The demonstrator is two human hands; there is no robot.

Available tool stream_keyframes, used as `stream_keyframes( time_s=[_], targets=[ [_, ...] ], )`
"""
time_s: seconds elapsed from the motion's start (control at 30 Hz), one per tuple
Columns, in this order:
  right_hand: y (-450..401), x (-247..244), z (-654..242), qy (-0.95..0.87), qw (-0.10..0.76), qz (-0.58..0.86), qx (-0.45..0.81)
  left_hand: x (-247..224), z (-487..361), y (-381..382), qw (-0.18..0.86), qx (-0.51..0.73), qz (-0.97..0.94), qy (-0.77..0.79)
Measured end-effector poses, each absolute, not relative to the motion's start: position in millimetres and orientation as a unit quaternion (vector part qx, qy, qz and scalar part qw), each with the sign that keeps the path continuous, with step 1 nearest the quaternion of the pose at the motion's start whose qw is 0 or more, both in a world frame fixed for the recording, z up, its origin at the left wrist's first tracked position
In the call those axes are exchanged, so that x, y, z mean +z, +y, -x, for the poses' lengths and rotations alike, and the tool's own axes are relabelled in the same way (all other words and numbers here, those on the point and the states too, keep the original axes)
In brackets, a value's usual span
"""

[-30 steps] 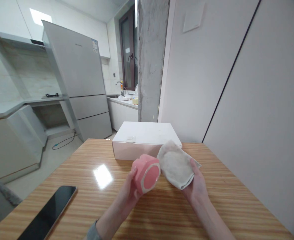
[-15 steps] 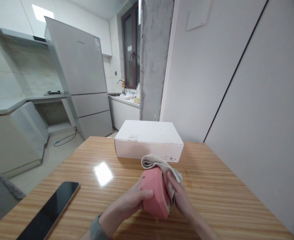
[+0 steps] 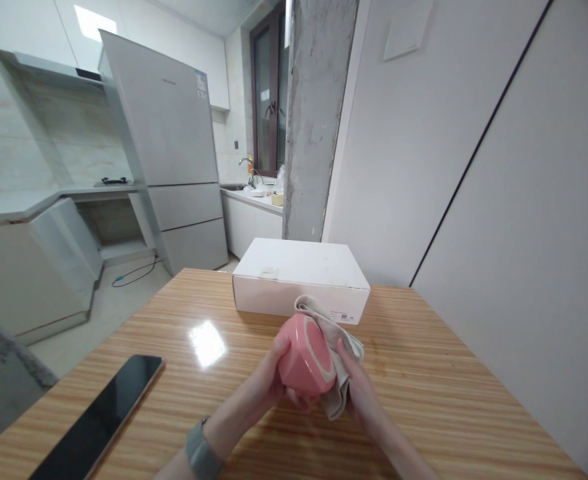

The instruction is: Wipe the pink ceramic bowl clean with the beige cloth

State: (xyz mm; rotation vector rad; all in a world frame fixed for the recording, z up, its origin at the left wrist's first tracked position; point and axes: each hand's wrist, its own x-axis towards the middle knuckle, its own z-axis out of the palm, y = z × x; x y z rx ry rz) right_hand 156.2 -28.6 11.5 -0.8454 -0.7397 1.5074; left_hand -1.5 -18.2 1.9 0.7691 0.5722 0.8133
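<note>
My left hand (image 3: 273,373) grips a glossy pink bowl (image 3: 299,357) with faceted sides, the thumb on its near side and fingers beneath. The bowl is tilted so that its base, with a pale unglazed ring, faces right. In my right hand (image 3: 357,380) is a folded grey-beige cloth (image 3: 341,343), pinched between thumb and fingers. It lies along the right side of the bowl, close against the base. Some fingers of the right hand are hidden behind the cloth. A grey band is on my left wrist.
Behind the hands a white box (image 3: 301,263) stands on the wood-grain table (image 3: 424,400). A black phone (image 3: 101,413) lies at the left. Beyond the table are a tall grey fridge (image 3: 169,133), a bare concrete pillar (image 3: 314,120) and a white wall on the right.
The bowl has turned in my left hand, so its base ring now shows more. My left thumb has shifted up its side. The cloth has slid off the top toward the right.
</note>
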Motion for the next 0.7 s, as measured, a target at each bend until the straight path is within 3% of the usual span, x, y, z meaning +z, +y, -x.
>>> stream_keyframes(
  time_s=[0.37, 0.57, 0.7],
  targets=[
    [-31.0, 4.9, -142.3, -0.223, 0.584, 0.328, 0.708, 12.5, -2.7, -14.5, 0.633, 0.576, -0.391, 0.34],
    [-30.4, 7.4, -147.3, -0.202, 0.581, 0.307, 0.726, 16.3, -5.8, -21.1, 0.678, 0.546, -0.388, 0.303],
    [-28.2, 5.3, -150.3, -0.206, 0.564, 0.282, 0.748, 16.2, -5.6, -20.1, 0.631, 0.561, -0.42, 0.333]
  ],
)
